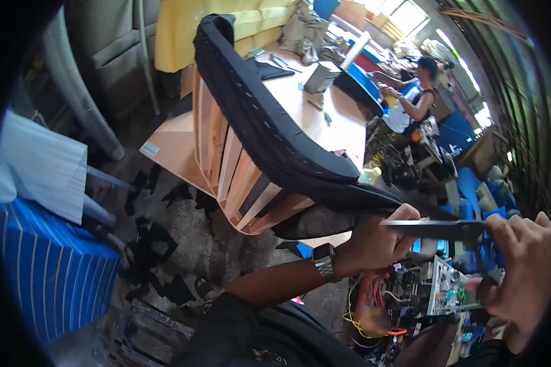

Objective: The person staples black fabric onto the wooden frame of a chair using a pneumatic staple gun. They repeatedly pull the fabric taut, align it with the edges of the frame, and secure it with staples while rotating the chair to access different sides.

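My right hand (523, 269) holds large dark scissors (438, 229), their blades pointing left toward my left hand. My left hand (376, 241), with a metal-band watch at the wrist, is closed on loose black fabric (367, 197). This fabric runs from the end of a curved padded rim (257, 110) covered in black, with a row of staples along it. Beneath the rim stands a frame of wooden slats (236, 168). The blade tips overlap the left fingers in view, so whether they touch the cloth cannot be made out.
The frame rests by a wooden tabletop (349, 128) bearing a grey box (322, 77) and small tools. Yellow foam (177, 37) stands behind. Blue striped material (61, 269) is at left; black scraps (150, 238) litter the floor. Another person (413, 101) works at far right, beyond cluttered parts.
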The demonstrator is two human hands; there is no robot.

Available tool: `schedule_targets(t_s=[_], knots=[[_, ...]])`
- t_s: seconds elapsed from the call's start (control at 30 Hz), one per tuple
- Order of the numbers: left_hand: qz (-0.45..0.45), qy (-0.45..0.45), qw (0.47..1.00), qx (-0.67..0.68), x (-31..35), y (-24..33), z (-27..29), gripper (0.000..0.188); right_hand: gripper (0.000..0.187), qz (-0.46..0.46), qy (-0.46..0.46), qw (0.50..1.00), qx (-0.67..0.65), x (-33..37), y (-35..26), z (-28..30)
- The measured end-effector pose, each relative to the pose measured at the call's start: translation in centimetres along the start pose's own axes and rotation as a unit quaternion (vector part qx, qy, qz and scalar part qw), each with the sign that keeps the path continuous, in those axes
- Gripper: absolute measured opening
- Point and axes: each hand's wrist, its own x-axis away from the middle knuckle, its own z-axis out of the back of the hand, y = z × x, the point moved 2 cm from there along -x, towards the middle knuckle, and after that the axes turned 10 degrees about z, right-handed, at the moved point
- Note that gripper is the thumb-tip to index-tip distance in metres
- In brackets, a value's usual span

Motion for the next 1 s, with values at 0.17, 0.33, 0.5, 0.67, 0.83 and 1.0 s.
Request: schedule_targets(t_s=[0.17,0.33,0.5,0.67,0.83,1.0], knots=[[-0.014,-0.038,0.998,-0.044,0.9,-0.2,-0.5,0.023,0.064,-0.055,-0.062,0.990,0.115,-1.0,-5.1,2.0],[-0.038,-0.081,0.993,0.078,3.8,-4.4,1.0,0.018,0.066,-0.011,-0.079,0.976,-0.201,-1.1,-4.5,0.8],[-0.073,-0.101,0.991,0.044,10.3,-9.0,6.5,0.037,0.072,-0.046,-0.111,0.550,-0.826,1.3,-12.5,-12.3],[0.192,-0.215,0.922,0.259,13.2,-10.7,9.9,0.059,0.069,-0.120,0.013,0.249,-0.961,-1.1,-30.4,-13.8],[0.272,-0.335,0.865,0.257,8.7,-8.4,11.4,0.028,0.064,-0.250,0.126,0.196,-0.940,-7.1,-35.8,-6.5],[0.260,-0.382,0.840,0.285,7.4,-6.5,10.1,0.035,0.076,-0.336,0.115,0.177,-0.918,-11.5,-38.0,-2.4]])
